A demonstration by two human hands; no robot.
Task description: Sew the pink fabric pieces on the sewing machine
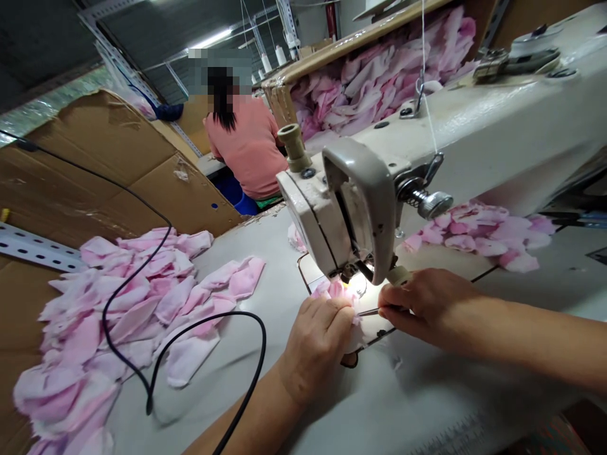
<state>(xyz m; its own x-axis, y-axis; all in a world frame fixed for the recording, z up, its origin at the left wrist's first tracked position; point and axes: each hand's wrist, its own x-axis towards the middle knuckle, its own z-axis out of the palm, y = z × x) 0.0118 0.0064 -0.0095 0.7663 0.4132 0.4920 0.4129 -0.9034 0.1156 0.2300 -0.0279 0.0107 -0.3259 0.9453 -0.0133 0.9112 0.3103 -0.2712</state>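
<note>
I count one left hand (322, 330), pinched on pink cloth (333, 289) beneath the sewing machine head (310, 221); one right hand (427, 304), closed round a slim metal tool (368, 312); one tabletop (279, 291), its ruler marks (455, 436) too blurred on my feed to read.

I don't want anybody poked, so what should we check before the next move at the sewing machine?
1. Left hand on pink cloth: ok, touching it.
2. Grip of right hand on thin metal tool: ok, held.
3. Hands clear of needle: cannot tell, needle hidden.
4. White thread: ok, runs down to metal guide.
5. Black cable out of the way: not ok, crosses in front of left forearm.
</note>
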